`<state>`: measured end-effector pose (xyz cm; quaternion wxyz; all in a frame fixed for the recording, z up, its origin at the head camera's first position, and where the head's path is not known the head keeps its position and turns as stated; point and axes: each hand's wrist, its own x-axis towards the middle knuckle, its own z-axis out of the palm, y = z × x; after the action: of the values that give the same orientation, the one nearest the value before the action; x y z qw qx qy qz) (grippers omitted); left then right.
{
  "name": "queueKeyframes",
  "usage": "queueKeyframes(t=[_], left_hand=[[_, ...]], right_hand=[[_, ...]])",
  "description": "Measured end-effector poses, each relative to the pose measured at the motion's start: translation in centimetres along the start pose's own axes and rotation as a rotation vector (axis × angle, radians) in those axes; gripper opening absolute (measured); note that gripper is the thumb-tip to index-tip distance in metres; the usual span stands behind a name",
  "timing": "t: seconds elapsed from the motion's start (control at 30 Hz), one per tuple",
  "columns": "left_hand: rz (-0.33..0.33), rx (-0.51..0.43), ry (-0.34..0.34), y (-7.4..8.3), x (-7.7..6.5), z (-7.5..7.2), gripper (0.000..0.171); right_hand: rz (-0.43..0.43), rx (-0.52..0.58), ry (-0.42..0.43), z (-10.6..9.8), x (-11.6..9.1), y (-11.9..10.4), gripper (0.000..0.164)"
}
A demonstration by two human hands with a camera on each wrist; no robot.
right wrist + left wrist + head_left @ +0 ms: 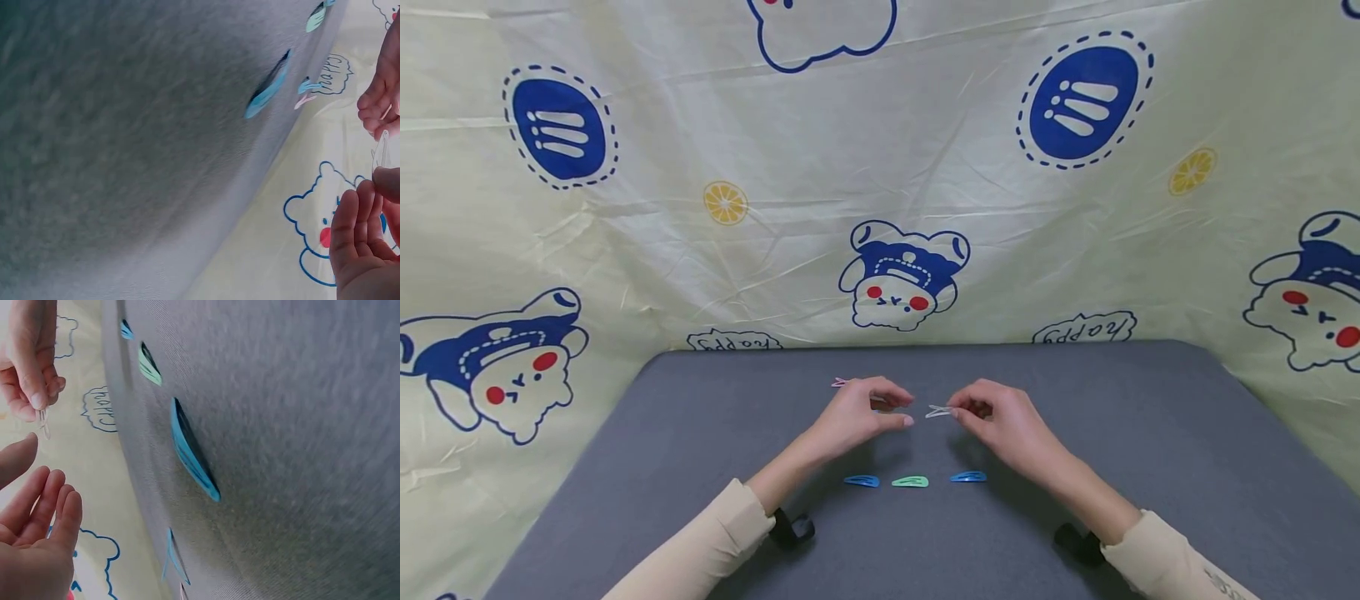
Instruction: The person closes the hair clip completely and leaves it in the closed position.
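Observation:
A white snap hair clip [937, 411], its two parts spread apart, is pinched between the thumb and fingers of my right hand [1003, 421]. My left hand [865, 408] hovers just left of the clip, thumb and fingers apart, holding nothing. Below the hands, a blue hair clip [862, 481], a green hair clip [911, 482] and another blue hair clip [967, 477] lie in a row. In the left wrist view, a spread light-blue clip [170, 556] lies farther back. A pink clip [838, 382] is partly hidden behind my left hand.
The grey table [1112, 442] extends to both sides of the hands. Behind it hangs a pale cloth [647, 250] printed with cartoon bears and orange slices. Dark bands sit at both wrists.

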<state>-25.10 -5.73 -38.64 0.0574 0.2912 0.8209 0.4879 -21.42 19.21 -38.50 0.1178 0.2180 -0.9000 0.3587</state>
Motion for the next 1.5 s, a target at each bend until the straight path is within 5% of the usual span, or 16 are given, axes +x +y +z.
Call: queueKeyframes(t=[0.63,1.5], left_hand=[[-0.026,-0.019,0.074,2.0,-4.5,-0.6,0.026],[-0.045,-0.084,0.084,6.2,-8.3,0.2,0.023]], right_hand=[[-0.007,0.051,0.077,-0.1,-2.2,-3.8,0.014],[0.027,0.145,0.147,-1.5,-6.3,-8.0,0.026]])
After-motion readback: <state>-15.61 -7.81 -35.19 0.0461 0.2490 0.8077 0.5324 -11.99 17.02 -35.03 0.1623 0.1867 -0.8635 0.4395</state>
